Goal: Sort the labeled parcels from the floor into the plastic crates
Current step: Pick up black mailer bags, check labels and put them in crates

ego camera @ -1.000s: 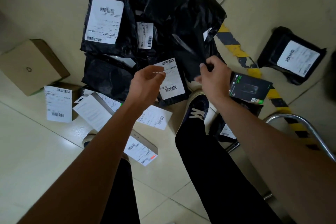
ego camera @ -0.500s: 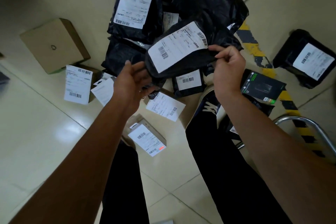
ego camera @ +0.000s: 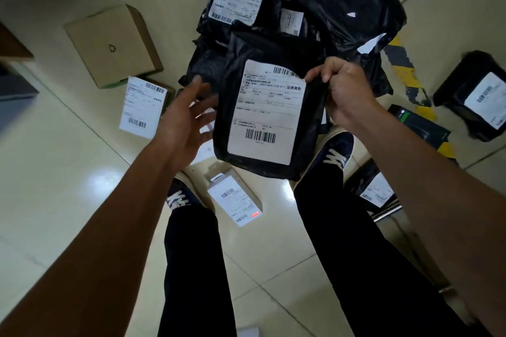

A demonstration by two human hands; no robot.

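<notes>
- The pile of black mailer bags fills the floor ahead — no bare tile between them.
- The held black parcel hangs from the right hand, blocking the view of the parcels under it; the left hand is spread just beside it.
- Bare floor lies open at left, past the labeled box and the cardboard box.
- A small white box lies between the shoes.
- At right, the striped floor tape runs between the pile and a lone black parcel — the tiles around it are free.
</notes>
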